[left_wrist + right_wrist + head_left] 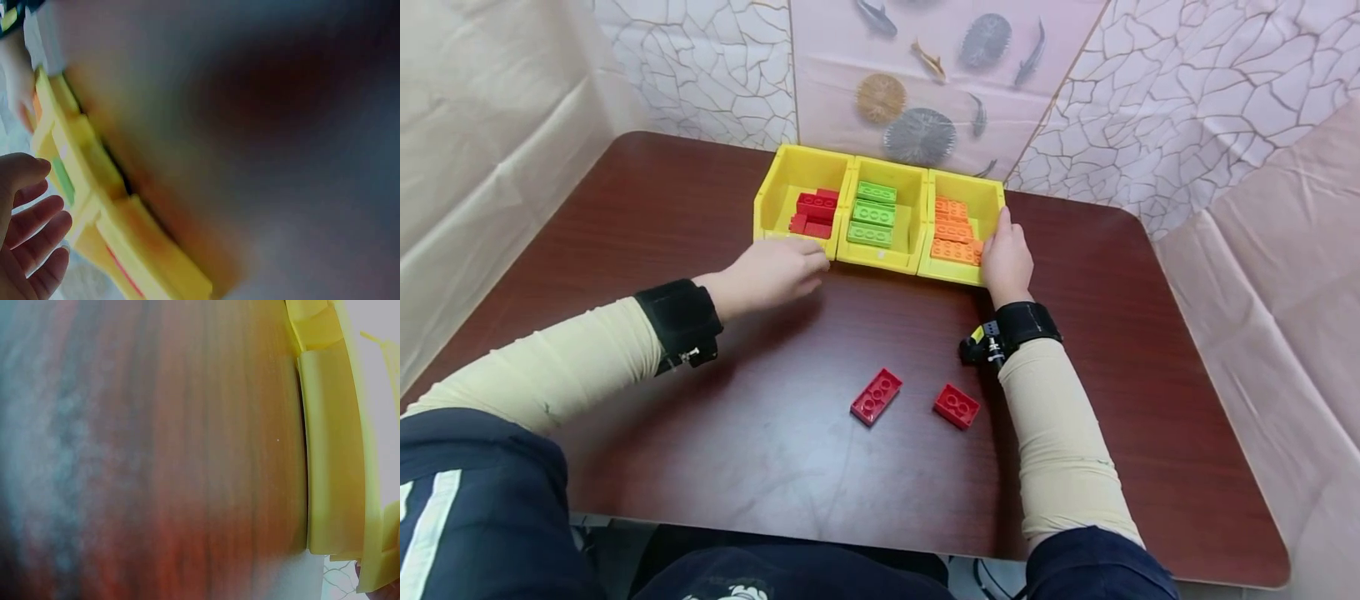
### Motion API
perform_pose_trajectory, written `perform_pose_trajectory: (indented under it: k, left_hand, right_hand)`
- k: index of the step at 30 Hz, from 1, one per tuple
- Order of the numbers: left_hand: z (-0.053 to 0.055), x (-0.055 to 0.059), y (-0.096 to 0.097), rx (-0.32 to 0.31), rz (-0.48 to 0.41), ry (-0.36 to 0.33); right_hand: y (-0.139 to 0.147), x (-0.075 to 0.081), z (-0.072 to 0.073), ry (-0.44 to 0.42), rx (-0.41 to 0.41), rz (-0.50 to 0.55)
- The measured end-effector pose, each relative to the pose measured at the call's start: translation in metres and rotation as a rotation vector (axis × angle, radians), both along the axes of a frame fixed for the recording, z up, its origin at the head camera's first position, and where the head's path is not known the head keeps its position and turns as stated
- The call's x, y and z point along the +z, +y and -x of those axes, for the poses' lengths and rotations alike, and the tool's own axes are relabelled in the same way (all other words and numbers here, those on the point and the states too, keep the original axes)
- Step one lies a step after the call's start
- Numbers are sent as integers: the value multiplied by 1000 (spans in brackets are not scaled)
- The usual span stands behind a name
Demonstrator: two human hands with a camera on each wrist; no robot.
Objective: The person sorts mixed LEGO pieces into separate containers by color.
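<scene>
Three joined yellow bins (880,260) stand in a row at the back of the table. The left bin holds red toy bricks (816,208), the middle one green bricks (872,214), the right one orange bricks (953,229). My left hand (775,271) hovers at the left bin's front edge; in the left wrist view its fingers (39,222) are loosely bent, with nothing held. My right hand (1009,260) grips the right bin's outer side wall; its fingers are partly hidden. In the right wrist view the yellow bin front (334,450) shows up close.
Two red bricks lie on the brown table (760,442) nearer my body: a longer brick (876,397) and a shorter brick (957,407) to its right. Behind the bins hangs a patterned cloth (917,75), with plain pale cloth (1277,250) along the right side.
</scene>
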State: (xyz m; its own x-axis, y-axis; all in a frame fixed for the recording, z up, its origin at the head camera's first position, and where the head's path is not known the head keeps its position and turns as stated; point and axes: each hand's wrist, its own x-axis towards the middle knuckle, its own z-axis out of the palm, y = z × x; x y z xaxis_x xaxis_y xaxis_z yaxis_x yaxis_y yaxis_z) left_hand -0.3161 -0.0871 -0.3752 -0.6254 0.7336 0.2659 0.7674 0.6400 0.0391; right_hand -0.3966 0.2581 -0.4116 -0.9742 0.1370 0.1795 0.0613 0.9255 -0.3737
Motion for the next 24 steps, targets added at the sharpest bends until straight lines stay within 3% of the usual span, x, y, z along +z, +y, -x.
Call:
perform_pose_trajectory:
  k: [7,13,20,24]
  left_hand:
    - [-32,-17,13,-146,54,-105]
    - [-54,-25,28,-318,158,-265]
    - [-65,-23,42,-322,213,-435]
    - [-68,-26,49,-323,197,-486]
  right_hand:
    - [1,-1,0,4,6,1]
    - [1,-2,1,1,9,14]
    - [1,-2,1,-6,3,16]
    - [1,-1,1,-9,4,16]
